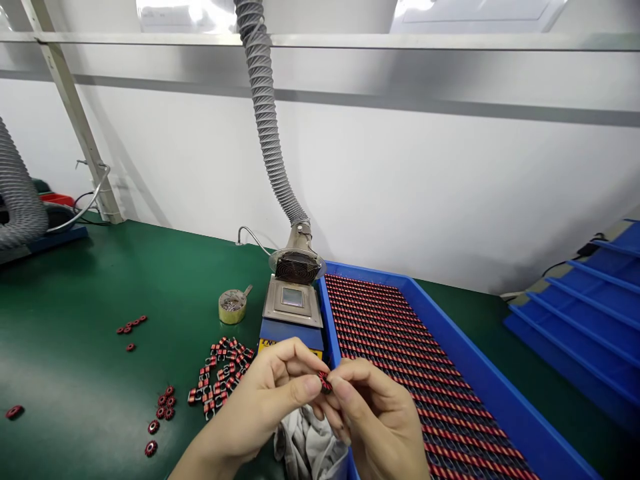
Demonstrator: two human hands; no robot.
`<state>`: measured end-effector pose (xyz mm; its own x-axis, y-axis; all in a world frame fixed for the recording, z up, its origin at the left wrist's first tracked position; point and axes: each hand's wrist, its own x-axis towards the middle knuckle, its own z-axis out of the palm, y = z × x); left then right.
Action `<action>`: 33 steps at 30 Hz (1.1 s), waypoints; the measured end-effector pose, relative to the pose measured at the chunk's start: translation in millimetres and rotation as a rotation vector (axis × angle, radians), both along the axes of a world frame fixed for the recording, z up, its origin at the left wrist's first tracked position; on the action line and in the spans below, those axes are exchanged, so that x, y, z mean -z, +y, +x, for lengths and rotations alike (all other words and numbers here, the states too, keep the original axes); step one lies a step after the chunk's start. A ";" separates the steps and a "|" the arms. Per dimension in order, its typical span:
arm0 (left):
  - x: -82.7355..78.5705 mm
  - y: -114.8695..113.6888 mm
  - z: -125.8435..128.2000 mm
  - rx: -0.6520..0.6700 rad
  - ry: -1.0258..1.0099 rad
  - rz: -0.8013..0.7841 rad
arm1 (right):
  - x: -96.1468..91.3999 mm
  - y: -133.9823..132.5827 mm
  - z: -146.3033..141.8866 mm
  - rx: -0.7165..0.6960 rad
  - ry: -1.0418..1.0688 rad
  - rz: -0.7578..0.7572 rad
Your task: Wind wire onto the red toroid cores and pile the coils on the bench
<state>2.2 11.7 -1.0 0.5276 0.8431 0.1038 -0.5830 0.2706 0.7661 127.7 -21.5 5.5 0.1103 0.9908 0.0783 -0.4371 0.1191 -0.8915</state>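
My left hand and my right hand meet over the near edge of a blue tray, and their fingertips pinch a small red-and-black wound coil between them. Much of the coil is hidden by my fingers. Under my hands lies a crumpled grey-white cloth. The blue tray holds long, tight rows of similar coils. To the left of my left hand, a loose heap of coils with bent wire leads lies on the green mat.
A metal solder pot stands behind my hands, under a ribbed grey extraction hose. A small round tin sits beside it. Red ring-shaped cores lie scattered on the left. Stacked blue trays stand at right, before a white wall.
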 end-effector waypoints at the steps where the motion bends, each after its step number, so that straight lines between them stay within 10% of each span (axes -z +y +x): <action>1: 0.2 0.1 0.3 0.011 -0.012 -0.008 | 0.0 -0.3 0.5 -0.001 -0.013 0.005; 33: 5.7 2.5 5.1 -0.001 -0.014 -0.028 | 4.4 -1.5 0.6 -0.002 -0.103 0.039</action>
<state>7.3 14.2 -6.7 0.5253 0.8464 0.0881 -0.5943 0.2908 0.7498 128.2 -23.0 1.1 0.0974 0.9870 0.1279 -0.3437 0.1540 -0.9264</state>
